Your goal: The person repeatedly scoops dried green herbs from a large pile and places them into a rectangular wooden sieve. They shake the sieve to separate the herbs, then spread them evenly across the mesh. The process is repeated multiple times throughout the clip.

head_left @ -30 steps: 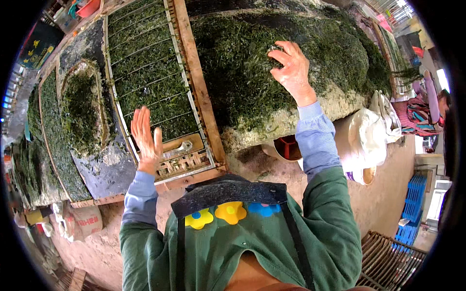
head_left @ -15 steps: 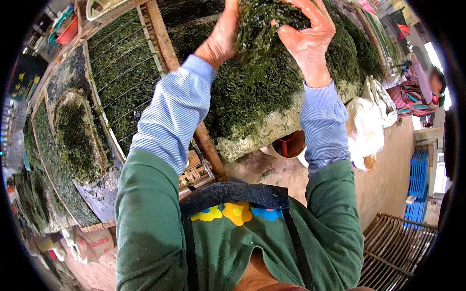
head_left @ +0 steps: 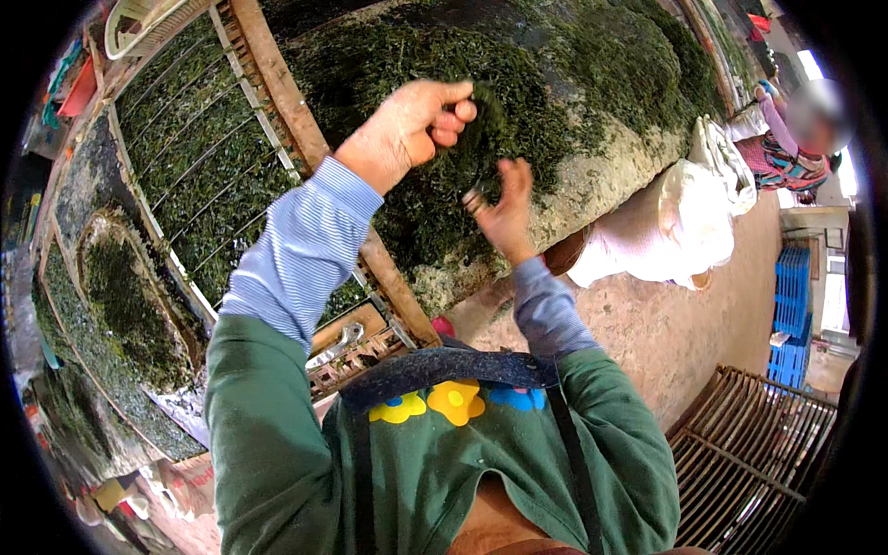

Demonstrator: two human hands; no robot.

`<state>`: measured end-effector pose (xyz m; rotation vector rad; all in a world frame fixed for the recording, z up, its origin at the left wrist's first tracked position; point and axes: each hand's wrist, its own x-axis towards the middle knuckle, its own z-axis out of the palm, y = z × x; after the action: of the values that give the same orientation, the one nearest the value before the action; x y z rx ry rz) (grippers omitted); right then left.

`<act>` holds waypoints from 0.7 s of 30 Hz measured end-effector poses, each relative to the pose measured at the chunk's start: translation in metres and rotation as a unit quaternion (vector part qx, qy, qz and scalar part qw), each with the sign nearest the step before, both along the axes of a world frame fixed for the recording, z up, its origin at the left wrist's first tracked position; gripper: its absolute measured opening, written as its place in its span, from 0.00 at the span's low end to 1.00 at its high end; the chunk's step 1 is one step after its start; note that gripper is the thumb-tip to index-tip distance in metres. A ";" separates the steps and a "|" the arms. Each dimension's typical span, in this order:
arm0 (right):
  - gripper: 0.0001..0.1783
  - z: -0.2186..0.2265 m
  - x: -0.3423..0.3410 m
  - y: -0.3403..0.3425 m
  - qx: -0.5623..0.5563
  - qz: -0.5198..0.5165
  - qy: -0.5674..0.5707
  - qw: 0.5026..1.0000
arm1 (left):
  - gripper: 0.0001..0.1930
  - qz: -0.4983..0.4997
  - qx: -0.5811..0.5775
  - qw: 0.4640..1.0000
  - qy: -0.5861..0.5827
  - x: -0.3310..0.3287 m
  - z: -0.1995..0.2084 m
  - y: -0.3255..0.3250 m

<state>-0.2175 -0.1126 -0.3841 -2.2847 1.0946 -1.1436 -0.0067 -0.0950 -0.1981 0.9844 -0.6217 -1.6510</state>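
Note:
A thick bed of wet, dark green seaweed (head_left: pixel 421 208) lies before me on a pale stone-like slab (head_left: pixel 606 176). My left hand (head_left: pixel 402 129) is above it with the fingers curled closed. From those fingers hangs a dark clump of seaweed (head_left: pixel 490 116), smeared by motion. Lower and to the right, my right hand (head_left: pixel 504 215) has its thumb and fingers apart, slightly blurred, close to the hanging strands. Nothing plainly sits in its grasp.
To the left, a wooden beam (head_left: pixel 277 79) borders a strung frame (head_left: pixel 190 139) of seaweed. White sacks (head_left: pixel 661 227) stand beside the slab at right. A slatted rack (head_left: pixel 749 462), blue crates (head_left: pixel 791 314) and another person (head_left: pixel 786 153) are farther right.
Both hands have come down and nearer to me. The large clump held between them is gone from that spot; the left hand has closed on a smaller part. The right hand has moved left.

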 end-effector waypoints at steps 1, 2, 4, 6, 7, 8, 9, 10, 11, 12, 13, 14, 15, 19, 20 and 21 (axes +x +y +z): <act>0.42 0.002 0.009 0.020 0.009 0.026 0.024 0.999 | 0.06 -0.046 -0.046 0.998 0.017 0.007 0.008 -0.007; 0.42 0.005 0.017 0.026 0.005 0.035 0.082 0.996 | 0.07 -0.090 -0.092 0.991 0.031 0.017 0.018 -0.014; 0.41 0.001 0.030 0.022 0.004 0.013 0.150 0.989 | 0.11 -0.180 -0.184 0.964 0.061 0.036 0.041 -0.029; 0.35 0.002 0.038 0.000 0.003 -0.004 0.234 0.972 | 0.14 -0.306 -0.234 0.907 0.172 0.045 0.076 -0.051; 0.32 0.002 0.037 -0.015 -0.021 -0.004 0.272 0.962 | 0.15 -0.391 -0.224 0.856 0.254 0.045 0.098 -0.065; 0.26 0.007 0.042 -0.028 -0.042 0.057 0.190 0.979 | 0.22 -0.395 -0.283 0.827 0.282 0.051 0.118 -0.056; 0.23 0.007 0.049 -0.034 0.006 0.039 0.146 0.988 | 0.22 -0.265 -0.284 0.897 0.211 0.052 0.129 -0.038; 0.23 0.005 0.046 -0.036 0.012 0.015 0.134 0.991 | 0.21 -0.145 -0.253 0.949 0.120 0.043 0.137 -0.032; 0.23 0.004 0.040 -0.039 0.018 -0.008 0.122 0.992 | 0.21 -0.045 -0.203 0.978 0.025 0.033 0.144 -0.025; 0.22 0.003 0.027 -0.040 0.042 -0.026 0.100 0.994 | 0.14 0.006 -0.188 0.982 -0.017 0.024 0.121 -0.030; 0.23 0.015 0.028 -0.035 0.053 -0.014 0.111 0.992 | 0.07 0.079 -0.174 0.979 -0.068 0.022 0.105 -0.019; 0.23 0.023 0.023 -0.031 0.049 0.018 0.071 0.996 | 0.06 0.141 -0.158 0.971 -0.112 0.015 0.096 -0.012; 0.23 0.036 0.018 -0.027 0.044 0.049 0.032 0.997 | 0.08 0.191 -0.011 0.979 -0.066 -0.002 0.100 0.005; 0.23 0.098 0.008 -0.024 -0.120 0.149 -0.023 0.981 | 0.10 0.138 -0.051 0.989 -0.016 0.038 0.023 -0.005; 0.24 0.115 0.006 -0.023 -0.118 0.157 -0.010 0.980 | 0.09 0.148 -0.071 0.986 -0.028 0.038 0.017 -0.002; 0.25 0.141 0.007 -0.018 -0.115 0.187 -0.041 0.975 | 0.09 0.162 -0.090 0.982 -0.041 0.039 0.012 0.002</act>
<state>-0.2107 -0.1303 -0.2436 -2.4522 0.4875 -1.2429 0.0324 -0.0925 -0.1865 0.9686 -0.6183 -1.2497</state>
